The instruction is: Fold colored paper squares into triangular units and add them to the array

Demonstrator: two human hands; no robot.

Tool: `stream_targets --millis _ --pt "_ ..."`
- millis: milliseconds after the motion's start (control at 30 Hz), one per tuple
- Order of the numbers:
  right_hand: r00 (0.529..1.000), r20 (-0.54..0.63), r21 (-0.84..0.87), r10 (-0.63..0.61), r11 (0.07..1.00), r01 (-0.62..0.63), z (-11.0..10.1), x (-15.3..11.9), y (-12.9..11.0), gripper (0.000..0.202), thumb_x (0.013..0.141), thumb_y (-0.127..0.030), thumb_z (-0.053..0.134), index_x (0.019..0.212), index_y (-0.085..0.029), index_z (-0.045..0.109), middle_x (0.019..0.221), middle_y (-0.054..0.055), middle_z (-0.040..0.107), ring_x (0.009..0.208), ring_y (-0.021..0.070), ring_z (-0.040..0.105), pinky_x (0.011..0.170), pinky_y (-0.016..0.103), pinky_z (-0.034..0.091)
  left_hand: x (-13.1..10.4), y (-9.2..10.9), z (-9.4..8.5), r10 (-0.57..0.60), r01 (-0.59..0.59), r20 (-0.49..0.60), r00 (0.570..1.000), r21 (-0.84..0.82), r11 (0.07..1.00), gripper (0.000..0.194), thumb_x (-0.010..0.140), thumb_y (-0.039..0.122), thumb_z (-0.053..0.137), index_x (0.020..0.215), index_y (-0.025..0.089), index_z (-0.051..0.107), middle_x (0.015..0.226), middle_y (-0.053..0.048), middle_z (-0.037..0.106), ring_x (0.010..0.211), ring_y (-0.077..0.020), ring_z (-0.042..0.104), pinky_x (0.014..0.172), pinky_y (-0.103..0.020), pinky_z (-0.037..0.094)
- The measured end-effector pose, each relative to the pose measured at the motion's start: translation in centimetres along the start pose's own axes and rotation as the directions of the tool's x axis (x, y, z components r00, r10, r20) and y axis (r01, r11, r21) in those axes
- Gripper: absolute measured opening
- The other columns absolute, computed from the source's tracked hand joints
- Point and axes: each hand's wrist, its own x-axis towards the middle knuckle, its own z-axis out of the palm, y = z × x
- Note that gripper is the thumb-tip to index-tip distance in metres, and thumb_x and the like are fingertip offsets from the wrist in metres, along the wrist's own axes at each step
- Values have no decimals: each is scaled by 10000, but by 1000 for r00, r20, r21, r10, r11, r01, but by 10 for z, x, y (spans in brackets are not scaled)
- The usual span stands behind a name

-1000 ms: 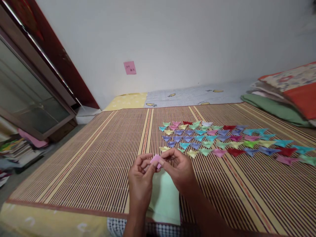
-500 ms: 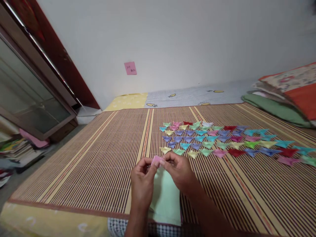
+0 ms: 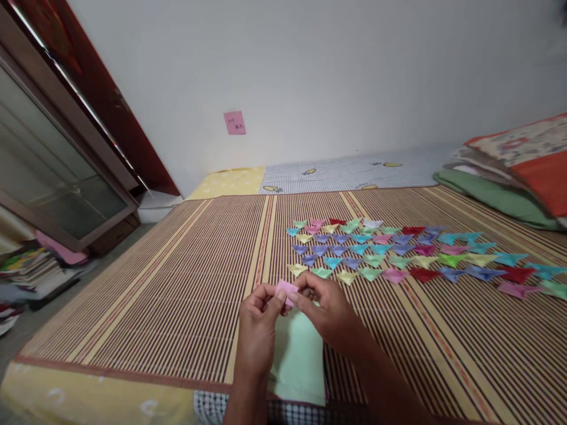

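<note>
Paper (image 3: 286,285), pink and small, was held up between the two hands, just above the far end of a pale green sheet (image 3: 299,357). The left hand (image 3: 259,321) pinched it with thumb and curled fingers; the right hand (image 3: 328,301) gripped its other side the same way — both thumbs lay on the near face, close together. The green sheet rested on a striped mat (image 3: 168,283), reaching its near edge, partly hidden by the left wrist. Beyond the hands and off to the right, folded paper shapes (image 3: 400,261) in many colours stood in slanting rows on the mat. Past the mat's far edge lay yellow cloth (image 3: 237,180) and checked cloth (image 3: 336,172) — and above them a pink note (image 3: 234,123) was on the wall (image 3: 336,71). At far right, a red-and-patterned cushion (image 3: 543,177) leaned over green fabric (image 3: 491,198); at far left were stacked books (image 3: 33,268)
</note>
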Motion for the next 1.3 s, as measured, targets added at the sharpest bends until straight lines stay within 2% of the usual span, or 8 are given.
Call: stream_targets --millis 167,300,500,600,900,1067,1200,1300 --pt "992 -105 100 66 993 -55 6 -2 -1 218 834 -319 667 669 -200 587 578 -40 552 542 119 479 505 238 350 -2 7 5 20 -21 28 999 50 999 266 846 390 773 741 160 692 688 -5 638 681 -147 569 660 -229 452" --pt "989 -99 222 113 971 -89 5 0 4 238 822 -338 695 661 -198 589 542 -63 497 502 101 416 484 234 319 -3 9 6 12 -13 41 999 30 999 252 818 392 796 779 167 687 710 0 643 694 -147 576 670 -227 459" --pt "1000 -20 90 10 996 -8 -3 1 3 121 869 -305 711 829 -194 687 681 -27 640 618 134 581 584 250 441 -3 11 0 -52 36 122 991 128 991 280 838 383 771 712 158 662 670 1 605 661 -143 536 635 -228 423" --pt "999 -39 58 -8 998 11 -3 1 4 121 873 -281 703 790 -193 698 663 -24 642 617 139 591 575 250 443 -3 11 1 -85 65 141 986 136 989 286 809 387 795 703 156 664 668 2 610 651 -141 535 626 -228 419" --pt "997 18 234 71 969 -73 -13 3 13 202 835 -358 769 767 -181 699 655 -18 648 586 118 545 558 241 413 0 8 7 10 -10 -12 1000 -6 1000 202 762 313 849 826 160 734 732 -6 701 682 -131 617 645 -211 478" --pt "985 -168 310 44 951 11 -10 5 12 161 808 -329 797 806 -192 712 690 -13 669 624 125 592 607 246 486 -2 7 9 -48 52 63 997 -69 996 237 824 306 815 968 156 703 694 -15 737 589 -125 668 562 -195 480" --pt "980 -199 366 -5 927 79 -5 6 15 114 831 -291 779 841 -208 703 819 16 713 761 159 675 717 279 545 -8 15 15 -147 172 112 983 -269 948 362 842 310 809 1144 151 689 740 -67 797 552 -150 719 511 -193 505" --pt "978 -170 351 -121 920 175 -5 7 20 63 853 -250 764 847 -216 710 866 17 682 831 165 668 763 276 540 -10 21 18 -197 237 137 971 -408 882 371 786 292 863 1095 125 745 848 -110 822 654 -163 766 599 -205 582"
